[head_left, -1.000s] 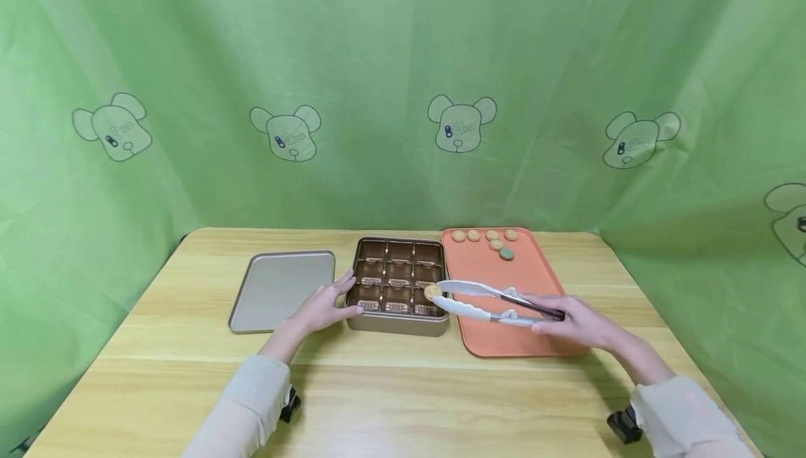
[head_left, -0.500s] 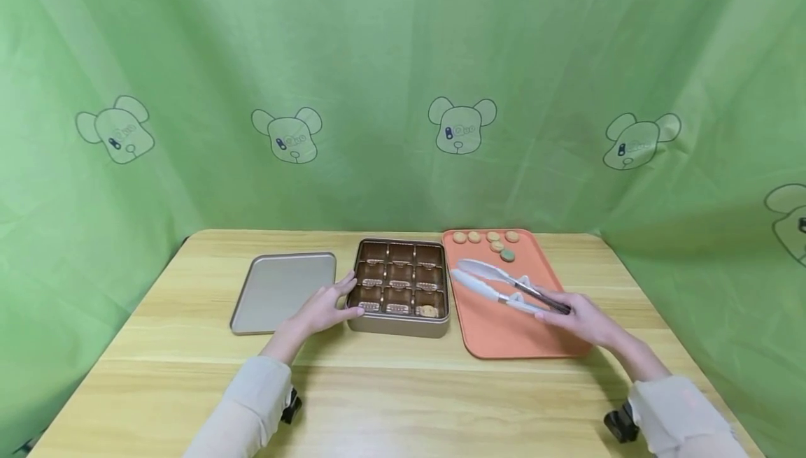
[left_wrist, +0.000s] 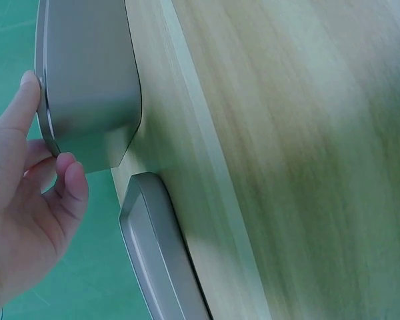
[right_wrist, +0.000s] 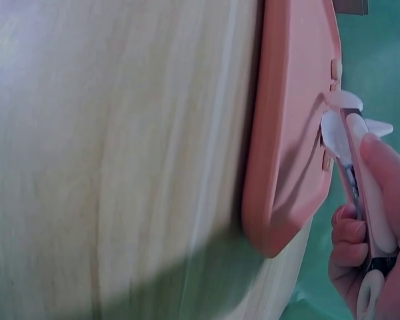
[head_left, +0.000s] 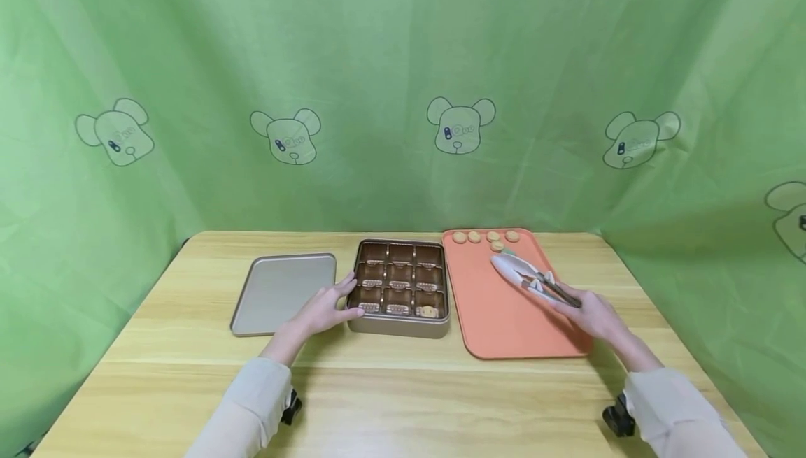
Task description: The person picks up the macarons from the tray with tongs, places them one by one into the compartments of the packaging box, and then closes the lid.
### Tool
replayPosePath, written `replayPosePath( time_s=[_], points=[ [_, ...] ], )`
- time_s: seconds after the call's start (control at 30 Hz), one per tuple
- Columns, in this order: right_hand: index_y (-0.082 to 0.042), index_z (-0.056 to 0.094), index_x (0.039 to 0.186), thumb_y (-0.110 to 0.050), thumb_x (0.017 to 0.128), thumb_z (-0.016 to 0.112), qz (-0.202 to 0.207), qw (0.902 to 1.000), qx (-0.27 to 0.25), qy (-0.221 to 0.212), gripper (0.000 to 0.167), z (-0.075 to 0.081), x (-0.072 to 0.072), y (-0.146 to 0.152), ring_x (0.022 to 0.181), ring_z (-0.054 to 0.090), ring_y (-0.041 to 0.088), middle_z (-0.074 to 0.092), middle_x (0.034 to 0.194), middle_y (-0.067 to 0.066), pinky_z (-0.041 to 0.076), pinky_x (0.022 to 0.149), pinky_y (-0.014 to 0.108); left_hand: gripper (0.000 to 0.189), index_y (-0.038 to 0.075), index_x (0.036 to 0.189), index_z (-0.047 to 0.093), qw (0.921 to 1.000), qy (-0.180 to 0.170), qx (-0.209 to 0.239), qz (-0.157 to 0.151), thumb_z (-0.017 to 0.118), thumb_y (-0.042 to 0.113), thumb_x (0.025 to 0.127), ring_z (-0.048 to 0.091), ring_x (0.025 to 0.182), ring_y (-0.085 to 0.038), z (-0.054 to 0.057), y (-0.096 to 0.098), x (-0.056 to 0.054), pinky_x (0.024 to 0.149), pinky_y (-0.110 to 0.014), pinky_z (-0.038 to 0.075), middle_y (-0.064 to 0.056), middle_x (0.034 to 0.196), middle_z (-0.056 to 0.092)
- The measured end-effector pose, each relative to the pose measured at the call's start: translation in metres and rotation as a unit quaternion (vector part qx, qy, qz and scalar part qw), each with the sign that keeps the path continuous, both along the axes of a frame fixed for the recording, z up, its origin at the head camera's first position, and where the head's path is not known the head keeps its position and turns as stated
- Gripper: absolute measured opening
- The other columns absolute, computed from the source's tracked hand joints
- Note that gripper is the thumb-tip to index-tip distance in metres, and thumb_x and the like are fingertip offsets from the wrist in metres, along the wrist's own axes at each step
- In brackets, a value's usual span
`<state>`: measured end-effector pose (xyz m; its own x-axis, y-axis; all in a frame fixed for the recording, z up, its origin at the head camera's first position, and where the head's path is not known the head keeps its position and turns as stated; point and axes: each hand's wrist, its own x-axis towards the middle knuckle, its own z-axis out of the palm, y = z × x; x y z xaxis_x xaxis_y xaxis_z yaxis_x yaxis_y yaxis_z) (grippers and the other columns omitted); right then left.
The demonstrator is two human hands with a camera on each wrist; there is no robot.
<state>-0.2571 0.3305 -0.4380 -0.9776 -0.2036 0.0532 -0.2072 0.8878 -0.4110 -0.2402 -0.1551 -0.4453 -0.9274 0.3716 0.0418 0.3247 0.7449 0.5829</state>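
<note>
My left hand (head_left: 327, 308) spans the left front corner of a brown square tin (head_left: 397, 325), thumb and fingers touching its rim. A clear divided insert (head_left: 400, 275) fills the tin, and one yellow round cookie (head_left: 429, 311) lies in its front right compartment. In my right hand (head_left: 592, 312) I grip a pair of tongs (right_wrist: 367, 180) by the dark handles. Their white tips (head_left: 508, 268) are close over the orange tray (head_left: 510, 332), right at a green round cookie (head_left: 508, 252) that they partly cover.
Several yellow cookies (head_left: 474, 237) lie along the tray's far end, one (head_left: 497, 246) just behind the green one. The tin's flat grey-brown lid (head_left: 286, 290) rests on the wooden table (head_left: 390, 402) at left. A green curtain (head_left: 378, 185) surrounds the table.
The yellow cookie left the tongs and now lies in the tin's front right compartment. My right hand moved the tongs right and back to the green cookie, their tips closer together. Left hand stayed.
</note>
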Motion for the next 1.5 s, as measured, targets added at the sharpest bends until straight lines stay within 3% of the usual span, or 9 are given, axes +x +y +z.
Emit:
replayPosePath(
  time_s=[0.13,0.23,0.37,0.9,1.27,1.5],
  points=[
    [0.006,0.041,0.131,-0.039,0.089,0.056,-0.007,0.9998,0.018,0.006,0.064,0.001,-0.002,0.000,0.080,0.053,0.041,0.044,0.118,0.042,0.044,0.062,0.044,0.072,-0.003,0.137,0.034,1.0000,0.002,-0.001,-0.003,0.062,0.038,0.084,0.027,0.131,-0.041,0.000,0.000,0.000,0.106,-0.061,0.014,-0.011,0.149,0.019],
    [0.006,0.039,0.132,-0.040,0.088,0.056,-0.017,0.9996,0.024,0.006,0.065,0.001,-0.003,-0.001,0.064,0.049,0.033,0.054,0.102,0.039,0.039,0.051,0.036,0.072,-0.003,0.137,0.034,1.0000,0.003,-0.002,-0.003,0.062,0.037,0.084,0.027,0.131,-0.041,0.001,0.000,0.000,0.107,-0.061,0.014,-0.011,0.149,0.019],
    [0.006,0.039,0.132,-0.039,0.088,0.057,-0.030,0.9990,0.030,0.011,0.066,0.001,-0.004,-0.005,0.059,0.043,0.027,0.056,0.092,0.036,0.033,0.048,0.031,0.071,-0.003,0.137,0.034,1.0000,0.002,-0.004,-0.003,0.062,0.037,0.084,0.027,0.131,-0.041,0.001,-0.001,0.000,0.107,-0.060,0.014,-0.011,0.148,0.019],
    [0.005,0.033,0.136,-0.041,0.089,0.054,-0.058,0.9979,0.021,-0.020,0.069,-0.001,-0.017,-0.012,0.073,0.049,0.035,0.045,0.115,0.043,0.035,0.051,0.030,0.073,-0.003,0.137,0.034,1.0000,0.000,0.006,-0.005,0.063,0.037,0.084,0.026,0.131,-0.042,-0.001,0.000,-0.002,0.106,-0.062,0.013,-0.014,0.149,0.021],
    [0.005,0.034,0.136,-0.037,0.090,0.054,-0.050,0.9986,0.018,-0.004,0.066,-0.001,-0.021,-0.015,0.081,0.053,0.044,0.045,0.114,0.045,0.041,0.056,0.039,0.073,-0.002,0.137,0.034,1.0000,-0.007,0.000,-0.006,0.062,0.039,0.084,0.025,0.132,-0.040,-0.001,0.000,-0.002,0.107,-0.060,0.012,-0.011,0.149,0.019],
    [0.004,0.035,0.136,-0.040,0.089,0.055,-0.035,0.9992,0.018,0.012,0.067,-0.003,-0.014,-0.012,0.072,0.050,0.034,0.047,0.112,0.044,0.037,0.054,0.033,0.072,-0.003,0.137,0.034,1.0000,-0.006,0.004,-0.003,0.062,0.037,0.084,0.026,0.131,-0.041,-0.001,0.000,-0.001,0.107,-0.061,0.011,-0.013,0.149,0.019]
  ],
)
